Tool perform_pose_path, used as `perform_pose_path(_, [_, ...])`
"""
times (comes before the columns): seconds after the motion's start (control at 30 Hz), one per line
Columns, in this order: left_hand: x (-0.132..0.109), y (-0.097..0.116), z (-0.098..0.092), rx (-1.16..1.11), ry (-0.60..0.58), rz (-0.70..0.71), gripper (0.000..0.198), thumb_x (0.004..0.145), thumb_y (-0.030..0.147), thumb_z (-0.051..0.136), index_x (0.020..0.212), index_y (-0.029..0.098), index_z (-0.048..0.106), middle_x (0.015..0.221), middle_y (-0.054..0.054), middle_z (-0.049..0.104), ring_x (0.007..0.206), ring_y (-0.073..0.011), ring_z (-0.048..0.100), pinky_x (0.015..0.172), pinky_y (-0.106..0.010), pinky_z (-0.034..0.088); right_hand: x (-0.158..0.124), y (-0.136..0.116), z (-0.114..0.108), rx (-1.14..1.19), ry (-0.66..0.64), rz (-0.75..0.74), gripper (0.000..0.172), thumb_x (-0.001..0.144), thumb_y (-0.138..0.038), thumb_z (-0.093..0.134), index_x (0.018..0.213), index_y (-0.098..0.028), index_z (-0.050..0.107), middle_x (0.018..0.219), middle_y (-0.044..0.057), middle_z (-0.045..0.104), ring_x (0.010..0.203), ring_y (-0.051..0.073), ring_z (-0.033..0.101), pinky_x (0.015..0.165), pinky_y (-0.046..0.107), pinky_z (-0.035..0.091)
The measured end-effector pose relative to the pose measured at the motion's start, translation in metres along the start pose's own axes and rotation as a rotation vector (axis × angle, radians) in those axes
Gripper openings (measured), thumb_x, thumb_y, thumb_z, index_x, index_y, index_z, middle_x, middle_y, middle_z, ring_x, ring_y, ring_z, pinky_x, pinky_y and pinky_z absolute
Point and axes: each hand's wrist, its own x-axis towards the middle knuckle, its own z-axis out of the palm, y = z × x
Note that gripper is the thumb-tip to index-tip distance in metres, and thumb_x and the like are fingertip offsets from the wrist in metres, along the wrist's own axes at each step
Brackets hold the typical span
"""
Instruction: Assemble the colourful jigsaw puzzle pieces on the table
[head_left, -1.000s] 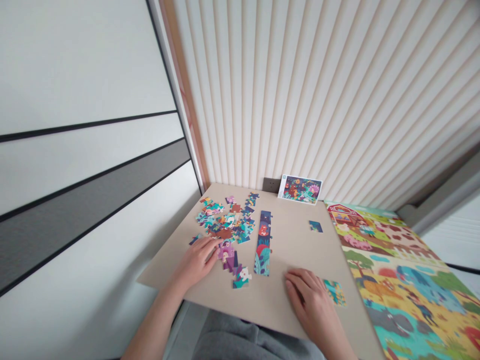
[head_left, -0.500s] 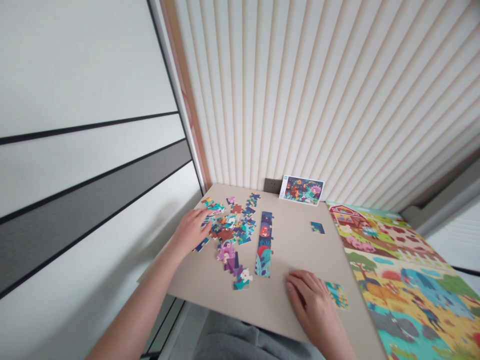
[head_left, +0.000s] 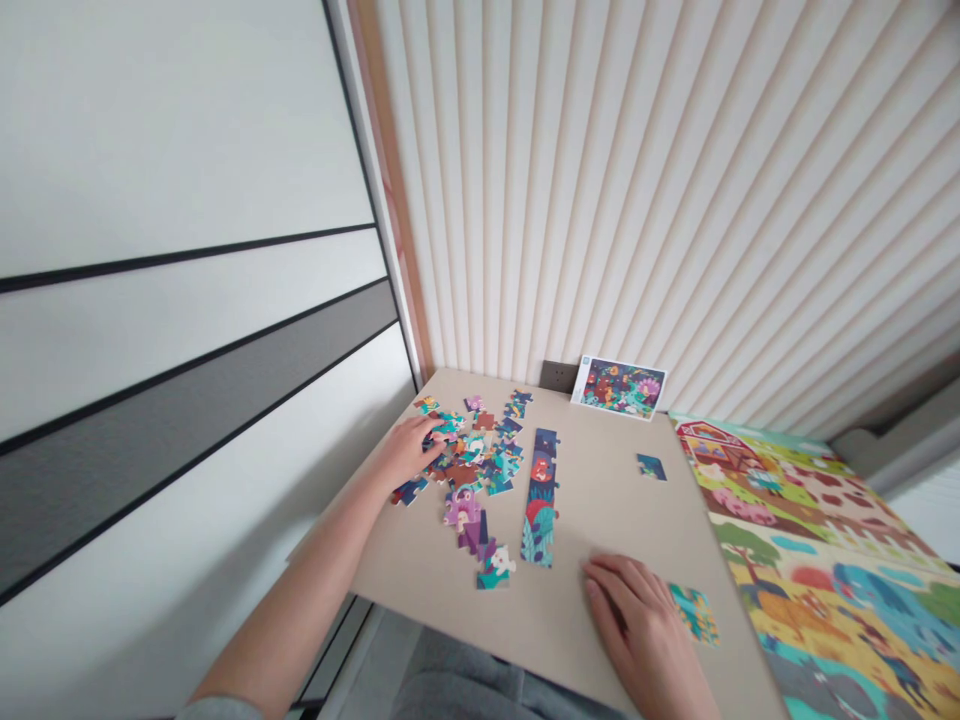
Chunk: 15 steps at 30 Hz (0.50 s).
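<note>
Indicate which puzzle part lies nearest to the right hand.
The teal-and-yellow part just right of the right hand; the long strip and all others lie clearly farther away.

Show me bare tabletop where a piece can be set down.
On the table, the widest bare patch lies between the joined strip and lone blue piece, picture card beyond, right hand nearer. A smaller one runs along the near edge, left of that hand. Crowded: the loose pieces by the left hand.
</note>
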Motion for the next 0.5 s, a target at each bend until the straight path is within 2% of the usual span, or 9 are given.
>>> perform_pose_path(0.17, [-0.012, 0.006, -0.011, -0.026, 0.032, -0.007, 0.043, 0.09, 0.041, 0.061, 0.13, 0.025, 0.064, 0.124, -0.009, 0.068, 0.116, -0.0277, 0.063, 0.104, -0.042, 0.047, -0.001, 0.001, 0.001, 0.003, 0.001, 0.0, 0.023, 0.101, -0.035, 0.052, 0.114, -0.028, 0.07, 0.115, 0.009, 0.07, 0.105, 0.026, 0.067, 0.087, 0.041, 0.055])
perform_pose_path(0.3, [-0.017, 0.008, -0.017, -0.045, -0.017, 0.045, 0.047, 0.091, 0.041, 0.059, 0.137, 0.029, 0.058, 0.126, -0.006, 0.068, 0.12, -0.0273, 0.061, 0.105, -0.042, 0.046, 0.0, 0.001, 0.002, -0.004, 0.016, 0.001, 0.023, 0.1, -0.036, 0.052, 0.112, -0.028, 0.071, 0.113, 0.008, 0.071, 0.102, 0.025, 0.068, 0.086, 0.04, 0.056])
perform_pose_path(0.5, [0.008, 0.005, 0.002, -0.014, 0.038, -0.03, 0.041, 0.095, 0.036, 0.054, 0.134, 0.022, 0.06, 0.136, -0.012, 0.062, 0.129, -0.0304, 0.055, 0.11, -0.049, 0.042, 0.0, 0.0, 0.001, -0.008, -0.004, 0.006, 0.023, 0.101, -0.036, 0.052, 0.111, -0.028, 0.071, 0.114, 0.008, 0.07, 0.103, 0.025, 0.068, 0.086, 0.041, 0.056])
